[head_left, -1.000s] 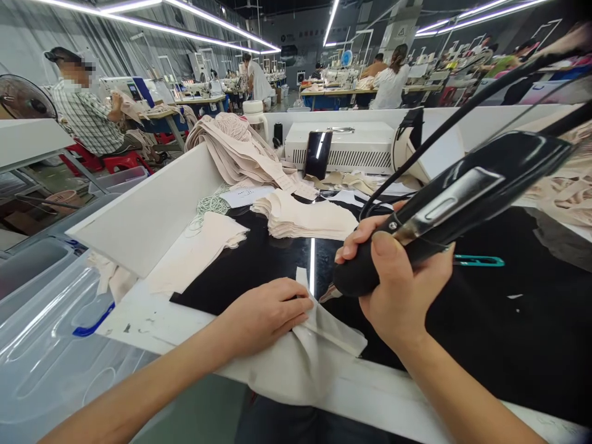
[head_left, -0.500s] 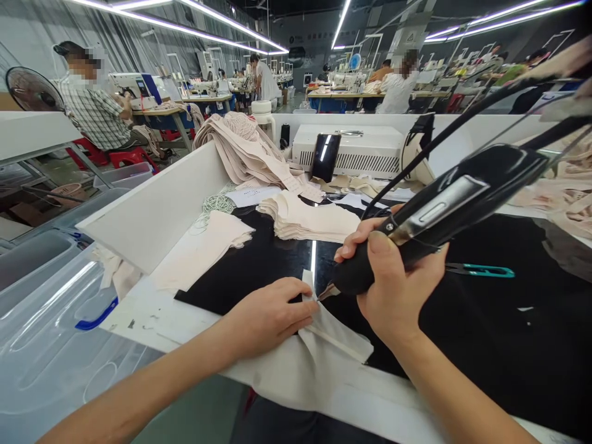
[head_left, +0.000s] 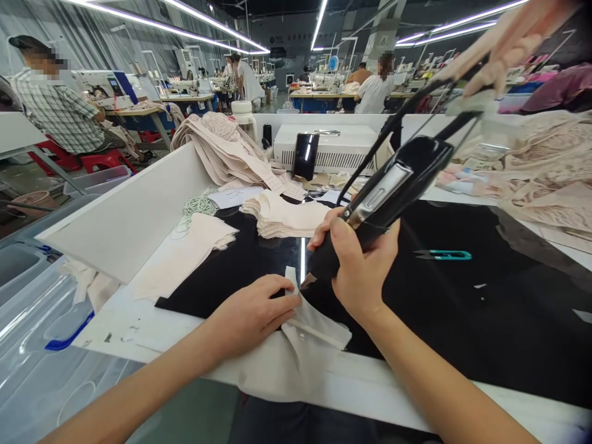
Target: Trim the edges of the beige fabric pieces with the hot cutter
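Observation:
On the black mat, my left hand [head_left: 259, 311] presses and pinches a thin beige fabric piece [head_left: 319, 327] with a pale narrow band along its edge. Part of this fabric hangs over the table's front edge. My right hand [head_left: 363, 265] is wrapped round a black corded hand tool [head_left: 383, 191] with a silver lever. The tool's pointed metal tip [head_left: 308, 281] hovers just above the fabric, close to my left fingertips. Teal thread snips [head_left: 444, 254] lie on the mat to the right of my right hand.
Stacked cream fabric pieces [head_left: 287, 216] and another pile [head_left: 189, 250] lie behind my hands. A phone [head_left: 305, 155] leans against a white vented box [head_left: 346, 148]. Another person's hand [head_left: 504, 55] reaches in at upper right near the tool's cable. Plastic bins [head_left: 28, 345] stand at left.
The view has turned slightly right. The tool's tip has lifted a little from beside my left fingertips. At upper right, another person's hand has come further into view.

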Demonstrator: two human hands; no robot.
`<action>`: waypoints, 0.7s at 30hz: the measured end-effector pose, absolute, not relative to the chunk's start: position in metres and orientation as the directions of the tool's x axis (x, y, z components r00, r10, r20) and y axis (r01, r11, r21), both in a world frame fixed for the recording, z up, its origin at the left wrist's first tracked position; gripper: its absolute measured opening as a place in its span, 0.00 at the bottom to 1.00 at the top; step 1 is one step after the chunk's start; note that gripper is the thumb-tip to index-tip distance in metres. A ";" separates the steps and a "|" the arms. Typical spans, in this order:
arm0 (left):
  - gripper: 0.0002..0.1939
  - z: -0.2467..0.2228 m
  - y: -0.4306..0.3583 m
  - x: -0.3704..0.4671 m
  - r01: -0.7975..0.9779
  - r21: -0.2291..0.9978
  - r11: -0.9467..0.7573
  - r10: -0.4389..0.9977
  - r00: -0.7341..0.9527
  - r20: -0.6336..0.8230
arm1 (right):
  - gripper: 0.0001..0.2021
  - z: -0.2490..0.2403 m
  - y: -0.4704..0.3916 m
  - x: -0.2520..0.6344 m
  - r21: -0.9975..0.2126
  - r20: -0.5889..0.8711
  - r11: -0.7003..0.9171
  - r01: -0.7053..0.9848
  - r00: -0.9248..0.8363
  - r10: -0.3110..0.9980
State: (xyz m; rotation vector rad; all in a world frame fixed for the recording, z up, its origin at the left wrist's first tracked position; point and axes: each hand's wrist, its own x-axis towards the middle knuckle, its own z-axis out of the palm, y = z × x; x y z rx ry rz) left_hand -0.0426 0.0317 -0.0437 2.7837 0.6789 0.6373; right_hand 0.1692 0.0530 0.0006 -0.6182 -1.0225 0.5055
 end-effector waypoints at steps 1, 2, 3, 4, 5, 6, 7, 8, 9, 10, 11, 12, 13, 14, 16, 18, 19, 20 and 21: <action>0.14 -0.043 0.032 -0.043 0.390 0.293 -0.873 0.479 0.803 0.356 | 0.24 0.003 0.051 0.172 -0.681 0.623 0.725 -0.103 0.439 0.648; 0.14 -0.042 0.033 -0.044 0.391 0.292 -0.873 0.478 0.805 0.352 | 0.24 0.006 0.048 0.177 -0.678 0.619 0.727 -0.109 0.448 0.645; 0.14 -0.041 0.034 -0.045 0.392 0.289 -0.873 0.477 0.806 0.350 | 0.25 0.009 0.043 0.182 -0.676 0.612 0.728 -0.114 0.464 0.641; 0.14 -0.039 0.035 -0.045 0.392 0.283 -0.875 0.475 0.809 0.347 | 0.25 0.013 0.037 0.188 -0.679 0.602 0.725 -0.116 0.478 0.640; 0.14 -0.038 0.035 -0.045 0.391 0.271 -0.880 0.469 0.811 0.351 | 0.25 0.016 0.031 0.194 -0.686 0.591 0.719 -0.111 0.491 0.640; 0.14 -0.036 0.036 -0.045 0.390 0.253 -0.885 0.461 0.811 0.361 | 0.25 0.018 0.024 0.200 -0.697 0.581 0.711 -0.099 0.503 0.640; 0.14 -0.033 0.036 -0.044 0.387 0.233 -0.892 0.450 0.811 0.373 | 0.25 0.020 0.018 0.206 -0.707 0.573 0.702 -0.085 0.512 0.640; 0.14 -0.031 0.036 -0.042 0.384 0.214 -0.898 0.438 0.811 0.386 | 0.25 0.020 0.012 0.211 -0.714 0.569 0.696 -0.073 0.519 0.638; 0.14 -0.029 0.035 -0.040 0.382 0.199 -0.902 0.431 0.810 0.397 | 0.25 0.020 0.006 0.215 -0.717 0.569 0.694 -0.064 0.522 0.636; 0.14 -0.027 0.033 -0.036 0.381 0.188 -0.905 0.425 0.810 0.405 | 0.25 0.019 0.002 0.218 -0.716 0.573 0.696 -0.058 0.522 0.632; 0.14 -0.025 0.031 -0.032 0.381 0.180 -0.907 0.422 0.809 0.409 | 0.25 0.018 -0.002 0.221 -0.715 0.576 0.698 -0.052 0.522 0.629; 0.14 -0.024 0.028 -0.028 0.377 0.173 -0.910 0.415 0.811 0.412 | 0.25 0.016 -0.004 0.223 -0.715 0.580 0.697 -0.043 0.521 0.627; 0.13 -0.023 0.024 -0.023 0.369 0.165 -0.914 0.404 0.816 0.413 | 0.25 0.015 -0.006 0.224 -0.719 0.580 0.695 -0.033 0.521 0.625; 0.13 -0.023 0.021 -0.018 0.356 0.157 -0.921 0.389 0.823 0.414 | 0.25 0.013 -0.007 0.224 -0.721 0.580 0.692 -0.025 0.523 0.624; 0.12 -0.025 0.014 -0.009 0.325 0.141 -0.935 0.354 0.840 0.411 | 0.26 0.010 -0.007 0.224 -0.729 0.575 0.684 -0.020 0.523 0.629; 0.11 -0.028 0.010 -0.002 0.319 0.142 -0.937 0.349 0.848 0.399 | 0.27 0.008 -0.007 0.224 -0.738 0.571 0.675 -0.019 0.515 0.639; 0.10 -0.029 0.009 0.000 0.335 0.150 -0.930 0.367 0.846 0.387 | 0.28 0.008 -0.007 0.225 -0.742 0.569 0.670 -0.015 0.514 0.642; 0.09 -0.030 0.009 0.002 0.358 0.162 -0.920 0.393 0.840 0.375 | 0.28 0.007 -0.007 0.226 -0.745 0.569 0.667 -0.010 0.512 0.643; 0.07 -0.031 0.010 0.002 0.383 0.177 -0.907 0.422 0.833 0.358 | 0.28 0.007 -0.007 0.228 -0.747 0.571 0.665 -0.004 0.509 0.644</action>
